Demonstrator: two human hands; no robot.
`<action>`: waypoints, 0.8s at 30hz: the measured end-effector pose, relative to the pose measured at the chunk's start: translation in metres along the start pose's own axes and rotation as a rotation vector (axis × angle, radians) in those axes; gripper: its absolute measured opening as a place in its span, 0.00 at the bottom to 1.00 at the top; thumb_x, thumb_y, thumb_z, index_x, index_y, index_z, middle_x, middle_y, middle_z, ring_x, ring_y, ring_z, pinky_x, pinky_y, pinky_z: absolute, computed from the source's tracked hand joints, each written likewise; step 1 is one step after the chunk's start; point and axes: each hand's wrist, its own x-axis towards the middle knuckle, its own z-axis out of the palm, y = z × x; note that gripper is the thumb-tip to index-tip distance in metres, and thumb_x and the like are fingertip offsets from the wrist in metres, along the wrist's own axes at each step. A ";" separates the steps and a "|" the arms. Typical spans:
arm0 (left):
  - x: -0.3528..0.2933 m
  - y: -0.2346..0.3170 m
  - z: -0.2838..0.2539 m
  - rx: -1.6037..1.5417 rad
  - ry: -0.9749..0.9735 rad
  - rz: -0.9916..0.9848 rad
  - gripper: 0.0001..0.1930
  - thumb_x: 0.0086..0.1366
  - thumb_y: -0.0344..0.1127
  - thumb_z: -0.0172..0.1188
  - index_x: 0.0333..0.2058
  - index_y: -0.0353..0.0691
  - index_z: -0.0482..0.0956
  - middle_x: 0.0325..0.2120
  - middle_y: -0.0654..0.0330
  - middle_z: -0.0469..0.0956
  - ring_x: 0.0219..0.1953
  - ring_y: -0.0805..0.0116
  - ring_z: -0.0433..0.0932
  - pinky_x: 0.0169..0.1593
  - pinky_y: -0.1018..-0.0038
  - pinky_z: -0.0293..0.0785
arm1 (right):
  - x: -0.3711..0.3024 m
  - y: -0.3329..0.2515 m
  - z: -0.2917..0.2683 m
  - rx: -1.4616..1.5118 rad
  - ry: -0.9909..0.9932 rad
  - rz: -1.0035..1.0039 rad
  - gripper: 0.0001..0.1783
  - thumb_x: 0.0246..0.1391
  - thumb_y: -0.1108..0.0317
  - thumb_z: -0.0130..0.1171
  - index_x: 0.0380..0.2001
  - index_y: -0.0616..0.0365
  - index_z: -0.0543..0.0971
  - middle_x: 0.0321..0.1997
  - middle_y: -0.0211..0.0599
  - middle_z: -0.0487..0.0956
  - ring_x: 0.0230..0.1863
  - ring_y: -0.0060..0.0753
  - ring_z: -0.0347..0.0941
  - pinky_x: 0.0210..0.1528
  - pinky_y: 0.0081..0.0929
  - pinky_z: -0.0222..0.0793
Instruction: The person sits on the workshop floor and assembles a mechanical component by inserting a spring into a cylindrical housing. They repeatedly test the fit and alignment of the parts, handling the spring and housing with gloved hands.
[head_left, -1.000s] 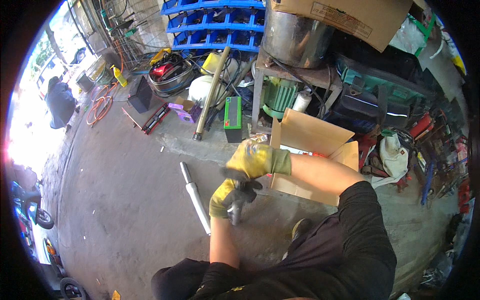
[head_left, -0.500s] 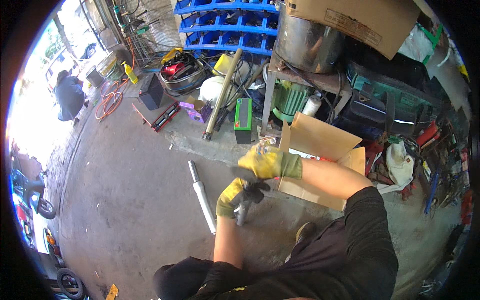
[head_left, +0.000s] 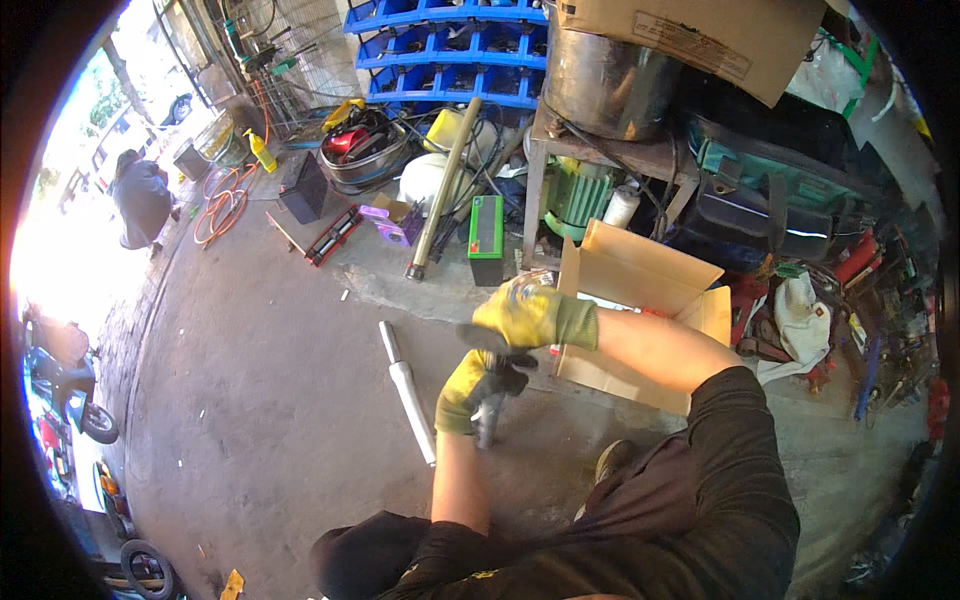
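left hand [head_left: 470, 390]: gloved in yellow and black, fingers wrapped round the grey tube [head_left: 487, 428], whose lower end shows below the fist.
right hand [head_left: 518, 318]: gloved too, just above the left, fingers bent; its underside is hidden, so i cannot tell whether it is clamped on anything.
grey tube: held in front of the body, its upper end covered by the hands.
silver tube [head_left: 413, 410]: lying on the floor [head_left: 280, 400], left of the left hand and apart from it, thinner section pointing away.
step: seems to be two-handed work at the grey tube's upper end, the left steadying, the right acting.
left grip: best firm and close below the working end, so the tube neither twists nor tips.
right motion: small, even moves in line with the tube; ease off if anything binds.
sight: lifting the right hand aside would let the covered end be checked.
carton [head_left: 625, 382]: open beside the right forearm [head_left: 660, 345]; the elbow should swing clear of its wall.
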 end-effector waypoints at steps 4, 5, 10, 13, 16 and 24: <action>0.028 -0.030 0.033 0.788 0.803 0.015 0.13 0.64 0.44 0.72 0.39 0.40 0.86 0.29 0.53 0.87 0.32 0.55 0.86 0.38 0.62 0.80 | 0.015 0.007 -0.008 -0.183 -0.300 0.419 0.22 0.65 0.53 0.55 0.34 0.59 0.89 0.38 0.56 0.88 0.43 0.56 0.88 0.47 0.50 0.83; 0.031 -0.036 0.036 0.871 0.839 0.015 0.15 0.64 0.47 0.71 0.38 0.42 0.86 0.31 0.47 0.86 0.34 0.48 0.86 0.41 0.58 0.80 | 0.016 0.004 -0.009 -0.188 -0.326 0.358 0.22 0.64 0.54 0.56 0.35 0.60 0.89 0.39 0.55 0.89 0.43 0.55 0.89 0.48 0.49 0.84; 0.033 -0.033 0.030 0.754 0.820 0.173 0.14 0.65 0.43 0.72 0.42 0.40 0.85 0.34 0.48 0.88 0.40 0.48 0.88 0.45 0.61 0.81 | 0.019 -0.024 -0.026 -0.157 -0.335 0.457 0.19 0.64 0.57 0.57 0.36 0.61 0.89 0.38 0.52 0.89 0.43 0.51 0.89 0.47 0.49 0.84; 0.043 -0.015 0.035 0.688 0.803 0.425 0.17 0.65 0.40 0.72 0.49 0.40 0.84 0.42 0.49 0.88 0.47 0.49 0.88 0.51 0.62 0.81 | 0.028 -0.034 -0.035 -0.214 -0.259 0.437 0.20 0.67 0.56 0.54 0.37 0.59 0.89 0.37 0.48 0.89 0.43 0.50 0.89 0.46 0.49 0.83; 0.057 -0.005 0.053 0.724 0.833 0.655 0.27 0.64 0.34 0.73 0.60 0.38 0.78 0.52 0.47 0.86 0.56 0.49 0.85 0.56 0.62 0.79 | 0.037 -0.036 -0.036 -0.226 -0.235 0.464 0.19 0.65 0.58 0.54 0.39 0.61 0.88 0.38 0.50 0.89 0.43 0.49 0.89 0.45 0.48 0.83; 0.024 0.014 -0.005 1.619 0.262 0.520 0.21 0.70 0.34 0.66 0.60 0.41 0.79 0.46 0.57 0.87 0.51 0.62 0.86 0.55 0.63 0.81 | 0.021 -0.028 -0.020 -0.560 -0.125 -0.170 0.12 0.57 0.58 0.60 0.34 0.53 0.85 0.30 0.40 0.87 0.35 0.41 0.88 0.30 0.42 0.76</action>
